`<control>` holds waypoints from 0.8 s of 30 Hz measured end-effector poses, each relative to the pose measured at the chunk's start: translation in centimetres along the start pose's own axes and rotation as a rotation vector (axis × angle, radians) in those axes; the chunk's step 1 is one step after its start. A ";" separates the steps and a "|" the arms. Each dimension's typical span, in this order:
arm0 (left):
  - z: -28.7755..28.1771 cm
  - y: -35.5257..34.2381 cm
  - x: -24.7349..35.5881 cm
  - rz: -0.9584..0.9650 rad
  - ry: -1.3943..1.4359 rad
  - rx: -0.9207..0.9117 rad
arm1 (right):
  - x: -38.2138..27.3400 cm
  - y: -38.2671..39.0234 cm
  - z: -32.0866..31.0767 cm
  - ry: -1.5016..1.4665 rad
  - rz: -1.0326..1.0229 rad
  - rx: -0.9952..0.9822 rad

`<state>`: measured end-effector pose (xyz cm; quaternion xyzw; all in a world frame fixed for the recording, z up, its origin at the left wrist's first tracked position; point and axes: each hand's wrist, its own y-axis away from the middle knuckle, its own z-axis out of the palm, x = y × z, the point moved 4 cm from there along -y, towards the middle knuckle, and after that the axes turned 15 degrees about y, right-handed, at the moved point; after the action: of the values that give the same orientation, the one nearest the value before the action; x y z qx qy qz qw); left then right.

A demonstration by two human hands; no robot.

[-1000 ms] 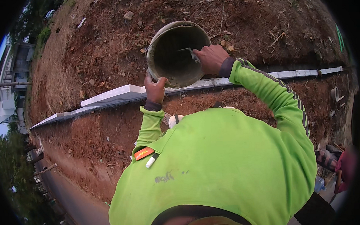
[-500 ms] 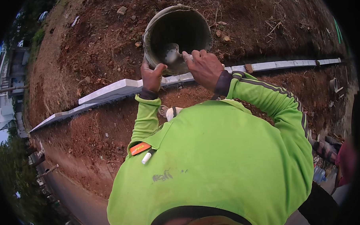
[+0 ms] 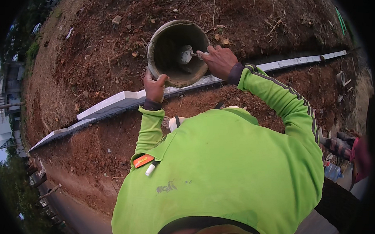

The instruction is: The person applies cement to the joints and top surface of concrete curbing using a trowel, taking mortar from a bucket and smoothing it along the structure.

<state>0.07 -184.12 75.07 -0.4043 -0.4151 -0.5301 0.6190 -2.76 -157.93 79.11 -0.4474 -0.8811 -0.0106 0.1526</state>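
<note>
A grey, mortar-stained bucket [image 3: 154,60] is tipped so that its mouth faces me, above the low line of white blocks [image 3: 109,105]. My left hand [image 3: 155,86] is closed on the lower left of its rim, thumb toward the opening. From the right, my right hand [image 3: 219,61] grips the handle of a trowel [image 3: 185,55], whose pale-coated blade reaches inside the bucket. Some greyish residue lines the bucket's inner wall; its bottom is in shadow. The fingertips of my left hand are hidden behind the rim.
Reddish soil with stones and dry roots [image 3: 116,20] lies beyond the white blocks. A foot in a sandal [image 3: 166,122] shows below my left hand. At the right edge are another person's legs [image 3: 339,145] and plastic bottles [image 3: 333,172]. A road [image 3: 79,212] runs at lower left.
The bucket has shifted slightly down and left in view, its mouth turned more toward me. The trowel blade has turned and lifted inside it, and my right hand sits a little farther right.
</note>
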 end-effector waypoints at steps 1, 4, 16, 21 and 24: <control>0.2 0.2 -0.1 0.004 -0.016 0.003 | -0.1 -0.7 -1.0 -0.047 0.061 0.014; 1.8 0.3 0.1 0.013 -0.211 -0.030 | -0.1 -3.5 -1.7 -0.102 0.232 0.117; 3.3 1.5 0.4 0.318 -0.331 0.013 | 1.3 -5.8 -2.6 -0.226 0.327 -0.086; 5.3 0.5 5.0 0.405 -0.496 -0.102 | 3.3 -6.4 0.6 -0.312 0.138 -0.222; 4.6 -0.3 6.1 0.273 -0.472 -0.196 | 3.2 -6.0 2.4 -0.564 0.078 -0.375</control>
<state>-0.03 -181.75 82.33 -0.6266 -0.4363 -0.3705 0.5290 -9.93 -158.64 78.44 -0.4863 -0.8537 -0.0426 -0.1816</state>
